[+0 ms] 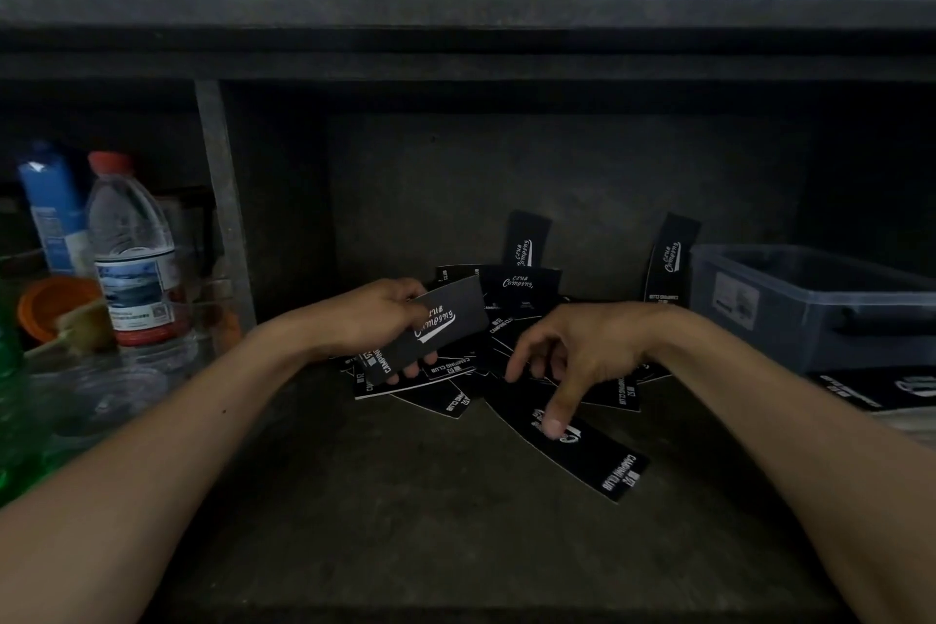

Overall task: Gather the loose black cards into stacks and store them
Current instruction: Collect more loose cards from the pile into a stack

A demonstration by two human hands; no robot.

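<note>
Dark bench (354,497), grey plastic bin (810,304) at right, contents not discernible. Loose black cards (521,299) heaped mid-bench, two leaning on the back wall. Left hand (375,319) grip clamped on a card stack (435,324); right hand (582,350) fingers spread, thumb pressing one flat card (597,456)

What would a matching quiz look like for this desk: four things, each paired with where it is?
Things:
1. left hand
2. right thumb
3. bin
4. bottle

Places:
A. far right
B. holding a stack of cards
C. left compartment
D. pressing a loose card

Pairs: 1-B, 2-D, 3-A, 4-C
</note>
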